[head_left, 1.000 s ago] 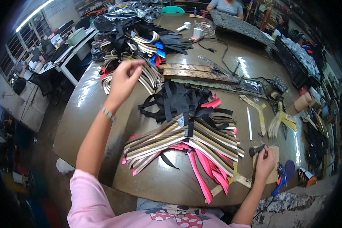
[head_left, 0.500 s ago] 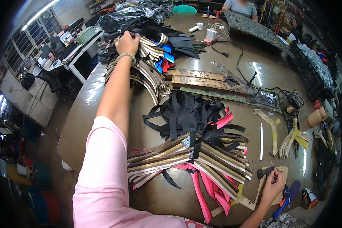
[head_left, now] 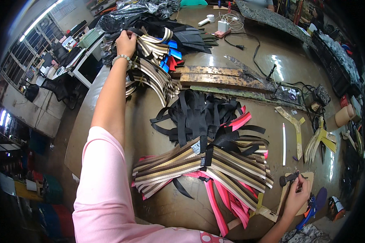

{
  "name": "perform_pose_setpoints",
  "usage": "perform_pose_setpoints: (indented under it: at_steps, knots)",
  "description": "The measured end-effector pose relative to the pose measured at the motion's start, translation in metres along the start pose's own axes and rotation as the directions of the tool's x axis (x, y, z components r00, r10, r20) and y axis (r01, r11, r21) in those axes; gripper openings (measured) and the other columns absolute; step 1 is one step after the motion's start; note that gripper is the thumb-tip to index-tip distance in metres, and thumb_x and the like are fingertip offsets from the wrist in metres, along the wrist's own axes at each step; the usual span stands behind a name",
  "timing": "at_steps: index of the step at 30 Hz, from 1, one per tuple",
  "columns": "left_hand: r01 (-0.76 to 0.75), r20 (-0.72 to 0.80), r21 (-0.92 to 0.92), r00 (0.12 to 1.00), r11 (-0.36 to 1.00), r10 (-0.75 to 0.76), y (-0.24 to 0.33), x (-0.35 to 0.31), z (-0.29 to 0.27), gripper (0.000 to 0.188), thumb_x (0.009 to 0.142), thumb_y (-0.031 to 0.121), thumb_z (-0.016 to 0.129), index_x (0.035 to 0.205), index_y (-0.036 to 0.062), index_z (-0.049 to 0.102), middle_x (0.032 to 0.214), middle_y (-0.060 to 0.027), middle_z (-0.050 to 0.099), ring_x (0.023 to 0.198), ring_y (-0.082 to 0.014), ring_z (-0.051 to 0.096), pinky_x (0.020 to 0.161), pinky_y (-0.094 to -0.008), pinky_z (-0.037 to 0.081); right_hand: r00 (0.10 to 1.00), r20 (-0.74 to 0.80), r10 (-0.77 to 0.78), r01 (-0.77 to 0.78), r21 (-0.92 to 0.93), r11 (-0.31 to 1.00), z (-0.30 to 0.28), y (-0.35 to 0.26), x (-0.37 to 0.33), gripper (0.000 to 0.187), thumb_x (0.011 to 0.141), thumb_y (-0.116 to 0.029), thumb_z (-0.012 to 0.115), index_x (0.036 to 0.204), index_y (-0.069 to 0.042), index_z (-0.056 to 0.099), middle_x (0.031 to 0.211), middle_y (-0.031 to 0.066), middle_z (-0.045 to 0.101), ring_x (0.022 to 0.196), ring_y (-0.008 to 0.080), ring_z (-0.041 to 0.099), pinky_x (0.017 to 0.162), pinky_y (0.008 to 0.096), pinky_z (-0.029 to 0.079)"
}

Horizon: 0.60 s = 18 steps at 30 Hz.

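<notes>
My left hand [head_left: 126, 43] reaches to the far left of the table, its thumb and fingers closed at the edge of a pile of webbing. They seem to pinch a black strap [head_left: 140, 31]; the grip is partly hidden. Bundled striped straps [head_left: 152, 77] in cream, brown and black hang beside my wrist. At the near right, my right hand [head_left: 298, 194] is closed on a small black tool [head_left: 292, 177] with a round knob-like end, above a tan board [head_left: 305, 206]. Between my arms lie crossed striped webbing straps [head_left: 231, 162] with pink straps [head_left: 221, 202] below and black straps [head_left: 194, 113] beyond.
Metal-edged wooden bars [head_left: 215, 79] lie across the table behind the straps. A white stick [head_left: 284, 143] and yellowish strips [head_left: 292, 127] lie right of them. A white charger [head_left: 223, 26] with cables stands farther back. Blue-handled cutters [head_left: 306, 218] are by my right wrist.
The view has shifted a little. My left hand and forearm have moved slightly left at the pile, and the striped straps there sit differently. My right hand still grips the black tool.
</notes>
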<state>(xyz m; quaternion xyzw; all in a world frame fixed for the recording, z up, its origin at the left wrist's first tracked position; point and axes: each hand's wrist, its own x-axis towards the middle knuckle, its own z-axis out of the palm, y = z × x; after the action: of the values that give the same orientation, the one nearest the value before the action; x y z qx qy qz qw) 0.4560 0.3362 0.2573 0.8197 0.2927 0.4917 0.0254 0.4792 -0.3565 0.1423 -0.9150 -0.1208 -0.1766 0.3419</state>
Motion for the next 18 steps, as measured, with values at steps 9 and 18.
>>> perform_pose_setpoints:
  at_steps: [9,18]
  knots:
    - [-0.322,0.185,0.301,0.943,0.897,0.276,-0.028,-0.057,-0.053,0.022,0.075,0.031,0.066,0.092,0.0181,0.066,0.111,-0.0002,0.061,0.115,-0.0216,0.052,0.1,-0.053,0.03,1.0,-0.003,-0.023,0.023,0.006,1.0,0.0,0.004,0.001,0.016,0.089,0.0,0.057,0.102,0.007,0.063,0.075,0.0059,0.046,0.064,0.0138,0.043,0.058,0.0283,0.038]
    - [-0.049,0.181,0.12,0.983,0.992,0.027,-0.073,-0.094,-0.071,0.031,0.067,0.018,0.071,0.096,0.0098,0.069,0.102,-0.0111,0.062,0.108,-0.0299,0.054,0.096,-0.0408,0.042,0.998,-0.003,-0.063,0.063,-0.04,0.997,0.001,0.008,0.002,0.017,0.09,-0.002,0.057,0.103,0.007,0.063,0.075,0.0059,0.046,0.064,0.0142,0.043,0.058,0.0285,0.038]
